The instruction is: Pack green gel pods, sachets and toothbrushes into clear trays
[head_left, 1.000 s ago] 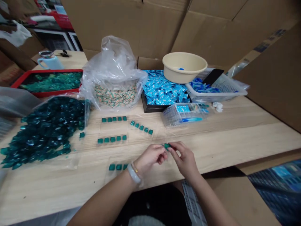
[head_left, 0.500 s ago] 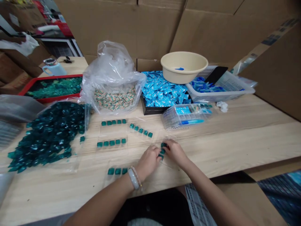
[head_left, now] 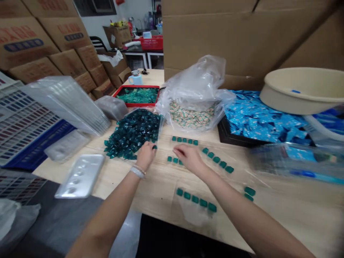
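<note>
My left hand (head_left: 146, 154) is at the right edge of a pile of dark teal translucent pieces (head_left: 134, 129), fingers closed on a small teal block (head_left: 154, 147). To its right, my right hand (head_left: 189, 157) hovers over a row of teal blocks (head_left: 175, 160), partly covering it. Its fingers are pinched together; whether anything is between them is hidden. Other short rows of teal blocks lie around: a back row (head_left: 185, 140), a slanted row (head_left: 217, 159) and a front row (head_left: 195, 199) on clear plastic. Two teal blocks (head_left: 249, 193) show beside my right forearm.
Behind stand a clear bag of small printed packets (head_left: 192, 114), a red tray of green pieces (head_left: 138, 96), a black box of blue packets (head_left: 258, 114) and a cream basin (head_left: 303, 89). Clear plastic covers (head_left: 70, 104) stand left, near a clear tray (head_left: 80, 175). A clear container (head_left: 298, 157) is right.
The view has swung left. Both hands have left the blocks at the right and moved left, my left hand to the pile's edge and my right over the middle row.
</note>
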{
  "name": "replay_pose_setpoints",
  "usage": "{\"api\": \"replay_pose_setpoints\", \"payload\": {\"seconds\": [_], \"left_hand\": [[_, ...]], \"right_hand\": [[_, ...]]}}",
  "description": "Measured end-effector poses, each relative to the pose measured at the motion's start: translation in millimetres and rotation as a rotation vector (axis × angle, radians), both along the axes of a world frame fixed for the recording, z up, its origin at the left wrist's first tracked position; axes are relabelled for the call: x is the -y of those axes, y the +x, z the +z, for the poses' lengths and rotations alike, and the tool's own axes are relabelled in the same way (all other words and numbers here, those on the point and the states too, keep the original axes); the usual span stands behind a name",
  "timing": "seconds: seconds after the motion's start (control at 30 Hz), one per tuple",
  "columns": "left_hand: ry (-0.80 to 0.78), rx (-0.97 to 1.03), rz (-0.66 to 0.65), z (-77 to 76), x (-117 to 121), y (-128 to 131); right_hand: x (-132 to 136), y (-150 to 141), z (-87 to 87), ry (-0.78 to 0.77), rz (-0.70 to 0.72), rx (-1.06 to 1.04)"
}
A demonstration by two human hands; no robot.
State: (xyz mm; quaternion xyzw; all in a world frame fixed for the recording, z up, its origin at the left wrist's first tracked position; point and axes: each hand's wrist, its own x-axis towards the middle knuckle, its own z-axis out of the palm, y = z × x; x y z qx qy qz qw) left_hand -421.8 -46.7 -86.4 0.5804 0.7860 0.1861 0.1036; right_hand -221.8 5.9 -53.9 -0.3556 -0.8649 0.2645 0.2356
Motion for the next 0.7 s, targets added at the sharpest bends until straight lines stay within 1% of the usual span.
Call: {"api": "replay_pose_setpoints", "payload": {"seconds": [0.03, 0.07, 0.1, 0.17, 0.23, 0.3, 0.33, 0.4, 0.47, 0.5, 0.57, 0.63, 0.7], "left_hand": [[-0.015, -0.001, -0.013, -3.6, -0.3, 1.3], [-0.02, 0.012, -0.016, -6.2, 0.5, 1.8], [-0.009, 0.038, -0.015, -7.8, 2.5, 0.7], [0.049, 0.127, -0.003, -9.0, 9.6, -7.2], [0.128, 0.248, 0.041, -9.2, 18.1, -18.6], [0.187, 0.423, 0.11, -9.1, 24.8, -27.2], [0.197, 0.542, 0.139, -8.9, 26.8, -29.3], [0.192, 0.8, 0.173, -7.3, 28.4, -29.3], [0.169, 1.012, 0.195, -3.9, 28.2, -26.0], [0.16, 1.086, 0.206, -1.7, 28.0, -23.7], [0.147, 1.178, 0.201, 3.1, 27.7, -17.5], [0.138, 1.221, 0.136, 7.2, 26.7, -5.9], [0.127, 1.244, 0.038, 9.4, 23.9, 14.7]], "right_hand": [[-8.6, -34.7, -3.8, 0.037, 0.032, 0.028], [-16.5, -64.4, -8.9, 0.08, 0.047, 0.1], [-23.1, -88.6, -14.6, 0.112, 0.053, 0.192], [-31.7, -119.9, -26.3, 0.15, 0.047, 0.339], [-33.5, -132.5, -36.1, 0.157, 0.04, 0.404], [-30.6, -133.9, -42.1, 0.189, 0.034, 0.437], [-28.4, -132.7, -43.3, 0.217, 0.038, 0.458], [-24.2, -129.4, -41.8, 0.266, 0.062, 0.493], [-20.1, -125.6, -36.4, 0.277, 0.074, 0.476], [-17.7, -122.8, -33.1, 0.265, 0.06, 0.433], [-10.6, -113.5, -27.1, 0.205, 0.015, 0.278], [0.4, -97.1, -23.4, 0.097, -0.034, 0.089], [13.9, -73.5, -22.3, -0.006, -0.134, -0.041]]}}
